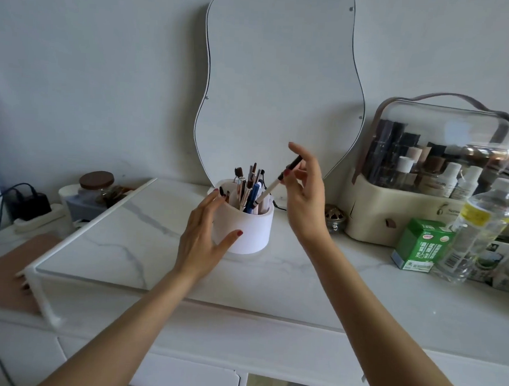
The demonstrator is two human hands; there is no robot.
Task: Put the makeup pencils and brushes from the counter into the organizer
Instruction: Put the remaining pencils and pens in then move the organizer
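A round white organizer point(246, 230) stands on the marble counter in front of the mirror, with several pencils and brushes point(249, 189) upright inside. My left hand point(204, 234) rests against its left side, fingers straight and the thumb across its front. My right hand point(302, 195) pinches a white pencil with a black cap point(272, 186), which is tilted so its lower end dips into the organizer's right side.
A wavy mirror point(278, 77) leans on the wall behind. A clear-lidded cosmetics case point(429, 177), a green box point(421, 248) and a plastic bottle point(479, 231) crowd the right. A jar point(96, 183) and a charger point(32, 205) sit left, below the white shelf edge point(100, 224).
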